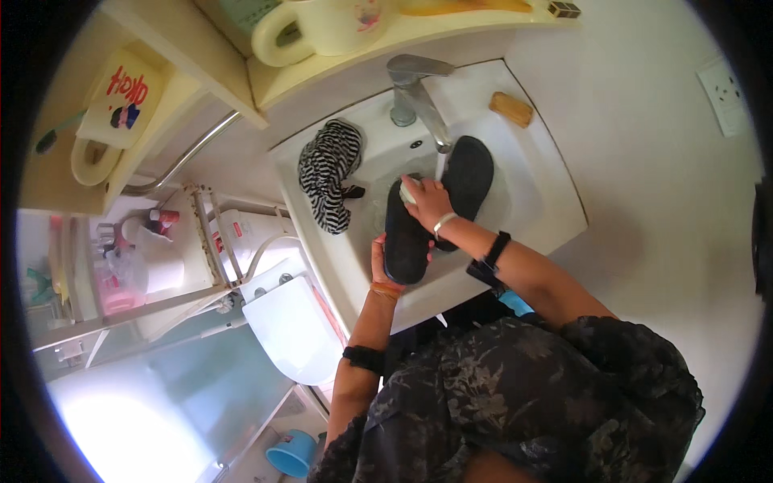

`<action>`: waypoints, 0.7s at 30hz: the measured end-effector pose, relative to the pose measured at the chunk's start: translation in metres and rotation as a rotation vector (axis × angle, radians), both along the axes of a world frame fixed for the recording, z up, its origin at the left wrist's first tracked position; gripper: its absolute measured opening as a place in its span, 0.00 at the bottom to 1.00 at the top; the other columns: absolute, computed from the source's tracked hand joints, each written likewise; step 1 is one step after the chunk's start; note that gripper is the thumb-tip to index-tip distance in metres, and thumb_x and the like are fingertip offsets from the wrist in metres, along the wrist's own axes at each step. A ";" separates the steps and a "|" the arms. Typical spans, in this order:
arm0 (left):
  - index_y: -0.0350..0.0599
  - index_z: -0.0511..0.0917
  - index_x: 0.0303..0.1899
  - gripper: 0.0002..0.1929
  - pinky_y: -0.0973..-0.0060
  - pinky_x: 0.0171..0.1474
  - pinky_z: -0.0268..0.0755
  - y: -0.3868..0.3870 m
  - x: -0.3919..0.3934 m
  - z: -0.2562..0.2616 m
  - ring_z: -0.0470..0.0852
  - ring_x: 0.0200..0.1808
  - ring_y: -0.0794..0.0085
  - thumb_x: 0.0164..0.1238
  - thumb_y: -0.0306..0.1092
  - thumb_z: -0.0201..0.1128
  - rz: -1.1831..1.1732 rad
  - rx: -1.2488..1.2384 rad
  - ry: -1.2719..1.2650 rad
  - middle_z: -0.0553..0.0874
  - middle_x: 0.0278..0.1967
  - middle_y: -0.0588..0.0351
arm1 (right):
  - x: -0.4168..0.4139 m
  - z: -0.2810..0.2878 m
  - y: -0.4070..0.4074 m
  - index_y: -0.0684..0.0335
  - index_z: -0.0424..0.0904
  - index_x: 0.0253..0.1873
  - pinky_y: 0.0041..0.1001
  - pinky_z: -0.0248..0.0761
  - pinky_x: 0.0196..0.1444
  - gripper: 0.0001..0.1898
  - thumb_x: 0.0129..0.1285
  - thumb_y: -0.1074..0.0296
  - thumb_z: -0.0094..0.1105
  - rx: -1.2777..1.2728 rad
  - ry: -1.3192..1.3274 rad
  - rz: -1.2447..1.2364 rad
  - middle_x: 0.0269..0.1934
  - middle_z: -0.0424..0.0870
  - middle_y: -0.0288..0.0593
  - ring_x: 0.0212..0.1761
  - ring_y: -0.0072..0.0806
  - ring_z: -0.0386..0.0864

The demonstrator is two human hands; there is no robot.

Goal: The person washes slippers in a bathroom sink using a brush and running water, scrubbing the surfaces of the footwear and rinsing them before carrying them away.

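Note:
My left hand (381, 259) holds a black slipper (406, 247) from below near its lower end, over the basin of a white sink (543, 235). On the slipper's upper end, my right hand (430, 202) presses a pale object (410, 189), perhaps a bar of soap or a small brush; the fingers partly cover it. A second black slipper (468, 175) leans in the basin just to the right, under the spout of a metal faucet (421, 99), from which water runs. Some water stands in the basin.
A black-and-white striped cloth (329, 175) lies on the sink's left rim, and a yellow-brown soap bar (511, 109) at the back right. Above runs a cream shelf (362, 51) with a mug (320, 30). A toilet (296, 332) and a blue bucket (291, 453) are at the left.

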State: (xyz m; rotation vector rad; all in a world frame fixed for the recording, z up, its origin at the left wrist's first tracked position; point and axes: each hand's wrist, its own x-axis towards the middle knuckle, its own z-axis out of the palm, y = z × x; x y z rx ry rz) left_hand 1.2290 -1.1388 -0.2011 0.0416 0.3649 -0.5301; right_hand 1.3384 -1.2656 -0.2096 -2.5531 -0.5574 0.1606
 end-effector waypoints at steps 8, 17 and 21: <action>0.44 0.66 0.59 0.29 0.58 0.57 0.66 0.000 -0.013 -0.010 0.73 0.55 0.53 0.64 0.55 0.38 0.146 0.069 0.156 0.73 0.55 0.46 | -0.052 0.027 0.012 0.49 0.60 0.64 0.41 0.64 0.46 0.34 0.50 0.63 0.62 -0.027 -0.009 0.195 0.45 0.69 0.53 0.45 0.49 0.68; 0.37 0.67 0.56 0.29 0.58 0.43 0.76 0.002 -0.003 -0.007 0.79 0.45 0.49 0.62 0.51 0.43 0.018 0.026 0.042 0.78 0.47 0.41 | 0.011 -0.034 0.011 0.54 0.56 0.64 0.42 0.67 0.48 0.33 0.54 0.61 0.59 -0.035 0.062 -0.151 0.47 0.71 0.58 0.50 0.53 0.71; 0.37 0.67 0.56 0.28 0.57 0.45 0.74 -0.001 -0.002 0.007 0.79 0.45 0.49 0.62 0.50 0.43 0.007 0.044 -0.008 0.78 0.48 0.42 | 0.018 -0.031 0.004 0.57 0.58 0.62 0.43 0.65 0.49 0.31 0.53 0.60 0.59 0.010 0.096 -0.170 0.45 0.72 0.58 0.47 0.54 0.71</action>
